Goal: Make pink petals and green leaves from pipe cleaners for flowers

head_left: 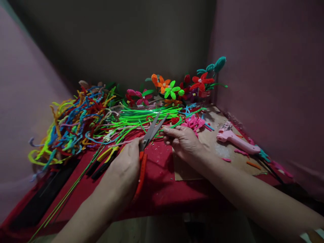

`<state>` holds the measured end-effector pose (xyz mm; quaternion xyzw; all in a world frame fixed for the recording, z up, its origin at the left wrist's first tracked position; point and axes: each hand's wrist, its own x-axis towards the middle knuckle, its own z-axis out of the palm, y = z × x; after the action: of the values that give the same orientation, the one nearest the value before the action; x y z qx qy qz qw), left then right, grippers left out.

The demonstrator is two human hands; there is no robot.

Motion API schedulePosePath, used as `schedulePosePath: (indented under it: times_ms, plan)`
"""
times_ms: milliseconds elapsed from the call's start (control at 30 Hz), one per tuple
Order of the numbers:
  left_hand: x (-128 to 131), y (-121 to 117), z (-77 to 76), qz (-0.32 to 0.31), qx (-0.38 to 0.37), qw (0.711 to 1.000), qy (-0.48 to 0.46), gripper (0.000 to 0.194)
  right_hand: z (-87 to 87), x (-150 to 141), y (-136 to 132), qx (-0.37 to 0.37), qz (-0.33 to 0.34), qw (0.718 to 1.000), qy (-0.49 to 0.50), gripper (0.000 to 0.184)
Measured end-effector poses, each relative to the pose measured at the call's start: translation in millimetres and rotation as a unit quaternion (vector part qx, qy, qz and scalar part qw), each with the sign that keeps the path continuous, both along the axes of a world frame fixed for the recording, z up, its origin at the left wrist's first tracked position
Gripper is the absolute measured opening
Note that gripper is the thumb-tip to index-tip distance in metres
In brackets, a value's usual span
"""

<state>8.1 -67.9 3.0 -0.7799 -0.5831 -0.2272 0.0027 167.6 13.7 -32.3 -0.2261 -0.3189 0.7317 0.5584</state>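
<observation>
My left hand (126, 168) is wrapped round a pair of scissors (142, 168) with red-orange handles. The blades are parted and point up and away. Just right of them, my right hand (184, 143) pinches a green pipe cleaner (176, 124) between thumb and fingertips. One end of it sits close to the blades; I cannot tell whether they touch. Behind both hands lies a bundle of bright green pipe cleaners (141, 115). Bunched pink pipe cleaner pieces (193, 122) lie beyond the right hand.
A tangled heap of coloured pipe cleaners (78, 121) is at left, with yellow-black pliers (106, 161) nearby. Pipe-cleaner flowers (172, 90) stand at the back. A pink glue gun (238, 141) rests on cardboard (212, 143) at right. Red cloth (162, 189) covers the table.
</observation>
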Motion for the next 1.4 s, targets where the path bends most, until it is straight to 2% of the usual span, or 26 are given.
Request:
schedulePosePath:
  times_ms: [133, 333, 633, 967, 1167, 1400]
  plan:
    - [-3, -2, -16.8, 0.043, -0.04, 0.991, 0.123, 0.05, 2.6, 0, -3, -0.012, -0.006, 1.0, 0.01, 0.007]
    - [2, 1, -18.5, 0.068, -0.039, 0.977, 0.199, 0.042, 4.4, 0, -4, -0.003, -0.013, 1.0, 0.003, 0.004]
    - [1, 2, -26.4, 0.061, -0.008, 0.971, 0.232, 0.041, 0.8, 0, -3, 0.015, 0.001, 1.0, -0.004, 0.001]
    - [7, 2, -17.7, 0.097, 0.019, 0.95, 0.297, 0.033, 0.4, 1, -3, 0.03, 0.014, 0.999, -0.03, 0.003]
    - [4, -1, -16.2, 0.074, -0.007, 0.955, 0.288, 0.038, 2.3, 1, -2, 0.039, 0.027, 0.998, -0.032, 0.003]
    - [8, -2, -14.3, 0.081, -0.04, 0.958, 0.272, 0.035, 3.4, 1, -3, 0.055, 0.019, 0.998, -0.033, 0.004]
